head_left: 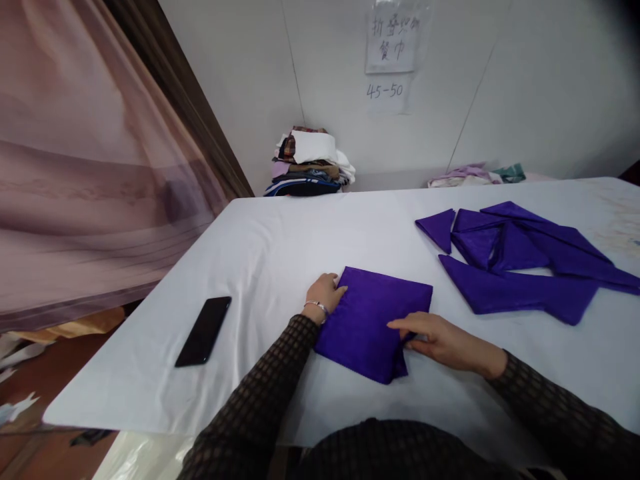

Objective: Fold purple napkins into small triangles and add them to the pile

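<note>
A purple cloth point(373, 317) folded into a rough square lies on the white table point(280, 247) in front of me. My left hand point(325, 293) rests at its left edge, fingers curled on the corner. My right hand point(433, 339) lies on the cloth's right side, fingers stretched flat and pressing the edge down. Both arms wear dark checked sleeves, and a thin bracelet sits on the left wrist.
Several purple cloths folded into pointed shapes point(520, 263) lie at the right. A black phone point(204, 331) lies near the table's left edge. A stack of folded fabrics point(310, 163) and more cloths point(475, 175) sit by the wall. A pink curtain point(85, 160) hangs left.
</note>
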`<state>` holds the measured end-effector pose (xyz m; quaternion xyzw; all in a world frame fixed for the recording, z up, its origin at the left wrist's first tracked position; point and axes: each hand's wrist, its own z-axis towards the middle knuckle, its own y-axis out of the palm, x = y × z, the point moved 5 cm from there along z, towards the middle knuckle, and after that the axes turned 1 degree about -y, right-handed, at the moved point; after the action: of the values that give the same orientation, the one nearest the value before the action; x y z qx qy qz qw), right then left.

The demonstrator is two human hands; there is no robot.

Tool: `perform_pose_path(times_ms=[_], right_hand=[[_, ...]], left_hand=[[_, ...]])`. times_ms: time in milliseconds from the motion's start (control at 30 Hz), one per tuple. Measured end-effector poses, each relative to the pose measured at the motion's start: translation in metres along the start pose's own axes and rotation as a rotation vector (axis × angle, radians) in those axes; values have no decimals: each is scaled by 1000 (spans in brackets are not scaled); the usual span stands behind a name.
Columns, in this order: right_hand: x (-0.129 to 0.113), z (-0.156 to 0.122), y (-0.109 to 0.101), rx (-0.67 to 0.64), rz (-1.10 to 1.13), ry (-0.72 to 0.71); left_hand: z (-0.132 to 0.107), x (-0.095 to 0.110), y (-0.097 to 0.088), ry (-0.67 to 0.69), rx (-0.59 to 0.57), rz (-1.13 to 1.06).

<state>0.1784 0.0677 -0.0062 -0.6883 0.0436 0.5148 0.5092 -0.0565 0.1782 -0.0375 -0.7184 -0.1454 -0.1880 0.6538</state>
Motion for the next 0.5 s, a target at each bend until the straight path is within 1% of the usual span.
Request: perform_pose_path(times_ms=[67, 100, 133, 233, 300, 367, 400, 433, 500], right_hand=[[-1, -5, 1, 19, -80, -44], [-1, -4, -1, 40, -124, -71], [-1, -1, -2, 64, -167, -103], [2, 17, -7, 118, -303, -210], [10, 32, -6, 121, -388, -240], [19, 43, -3, 99, -438, -216], [23, 46, -1, 89, -445, -195], [26, 47, 0, 91, -441, -173], [27, 46, 0, 140, -422, -140]], left_hand=[[8, 3, 2, -22, -37, 50], [13, 2, 0, -41, -33, 57], [18, -1, -5, -60, -6, 55], [30, -21, -28, -127, 124, 38], [31, -40, -38, -185, 159, 27], [23, -57, -41, -221, 168, 13], [16, -62, -41, -216, 189, 1], [8, -65, -40, -188, 222, -11], [-12, -62, -37, -70, 308, -23]])
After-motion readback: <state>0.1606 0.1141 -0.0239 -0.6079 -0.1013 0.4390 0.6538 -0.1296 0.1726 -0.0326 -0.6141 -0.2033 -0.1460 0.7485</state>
